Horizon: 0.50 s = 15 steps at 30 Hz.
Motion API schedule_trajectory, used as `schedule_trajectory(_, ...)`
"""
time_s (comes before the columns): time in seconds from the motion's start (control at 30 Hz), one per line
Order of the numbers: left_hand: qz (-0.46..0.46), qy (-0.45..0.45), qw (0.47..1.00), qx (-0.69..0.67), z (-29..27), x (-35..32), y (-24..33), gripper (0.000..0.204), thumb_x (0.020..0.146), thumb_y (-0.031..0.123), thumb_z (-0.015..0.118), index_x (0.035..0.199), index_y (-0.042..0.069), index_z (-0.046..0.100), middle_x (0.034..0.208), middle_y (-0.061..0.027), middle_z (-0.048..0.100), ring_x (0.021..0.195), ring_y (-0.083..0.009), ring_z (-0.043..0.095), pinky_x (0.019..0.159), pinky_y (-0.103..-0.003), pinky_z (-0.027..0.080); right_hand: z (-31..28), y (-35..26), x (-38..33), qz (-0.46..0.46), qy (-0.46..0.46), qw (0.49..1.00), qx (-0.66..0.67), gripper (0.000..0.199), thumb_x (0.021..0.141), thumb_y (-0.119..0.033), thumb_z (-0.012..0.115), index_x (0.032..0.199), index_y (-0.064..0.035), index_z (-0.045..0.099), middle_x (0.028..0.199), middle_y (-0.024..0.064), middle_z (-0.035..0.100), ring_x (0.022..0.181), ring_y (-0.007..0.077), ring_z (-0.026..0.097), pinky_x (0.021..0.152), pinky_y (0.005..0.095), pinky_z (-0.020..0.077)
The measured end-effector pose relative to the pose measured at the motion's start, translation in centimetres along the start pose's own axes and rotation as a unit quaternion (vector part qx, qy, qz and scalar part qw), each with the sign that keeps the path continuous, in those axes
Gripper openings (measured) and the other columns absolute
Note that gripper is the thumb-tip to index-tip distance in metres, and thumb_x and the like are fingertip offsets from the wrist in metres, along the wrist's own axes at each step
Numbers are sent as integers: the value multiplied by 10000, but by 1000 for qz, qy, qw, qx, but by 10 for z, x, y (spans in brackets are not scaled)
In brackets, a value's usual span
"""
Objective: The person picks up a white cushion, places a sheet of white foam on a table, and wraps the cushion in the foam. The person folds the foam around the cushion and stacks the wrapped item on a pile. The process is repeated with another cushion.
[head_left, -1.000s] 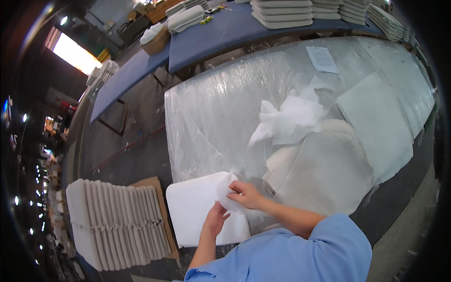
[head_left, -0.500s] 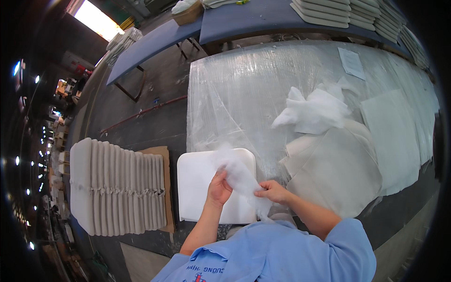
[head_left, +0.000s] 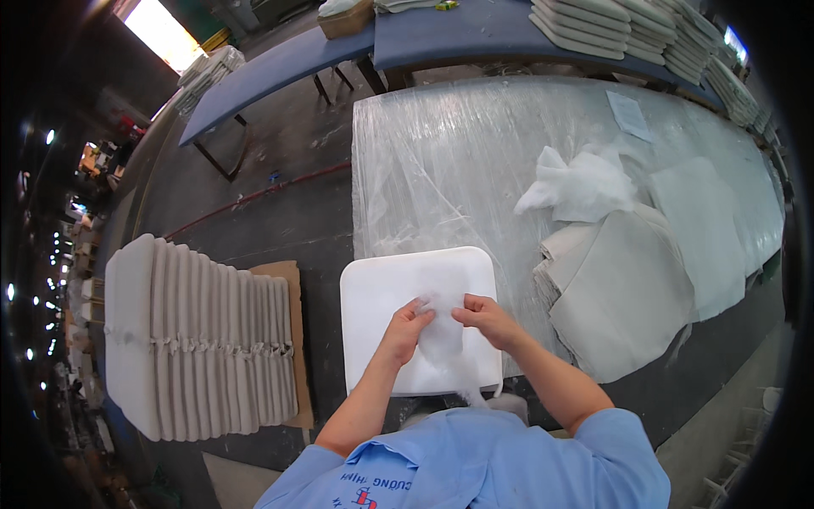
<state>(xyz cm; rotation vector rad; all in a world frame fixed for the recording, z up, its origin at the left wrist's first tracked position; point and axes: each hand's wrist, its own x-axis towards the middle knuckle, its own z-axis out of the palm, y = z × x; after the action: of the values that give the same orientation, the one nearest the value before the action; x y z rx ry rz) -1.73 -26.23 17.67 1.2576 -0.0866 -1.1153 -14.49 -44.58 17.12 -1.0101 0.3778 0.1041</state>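
While both hands, left (head_left: 409, 323) and right (head_left: 483, 316), pinch thin clear film (head_left: 441, 339), white square cushion (head_left: 419, 318) lying flat, film trailing toward person

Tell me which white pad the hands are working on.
The single square pad lying flat at the table edge; both the left hand and right hand rest on it, unlike the stacked ones.

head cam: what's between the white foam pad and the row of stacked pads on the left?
In the head view, a brown cardboard sheet under the stacked pads and a strip of dark floor lie between them and the white foam pad.
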Motion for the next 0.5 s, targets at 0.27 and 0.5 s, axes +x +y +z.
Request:
schedule_trajectory(0.27, -58, -72, 995, 37, -74, -48, 2, 519, 950, 196, 754, 1405, 43, 556, 1215, -75, 682, 1084, -151, 644, 922, -324, 532, 129, 57, 22, -131, 236, 956, 118, 203, 962, -126, 713, 1111, 10, 733, 1026, 65, 744, 903, 117, 665, 789, 279, 529)
schedule_trajectory(0.5, -59, -100, 993, 24, -101, -62, 12, 353, 975, 244, 728, 1257, 39, 676, 1112, -30, 715, 1004, -131, 662, 887, -309, 534, 157, 75, 22, -62, 196, 969, 137, 275, 960, -185, 733, 1158, 5, 710, 1076, 87, 738, 970, 178, 691, 847, 335, 548)
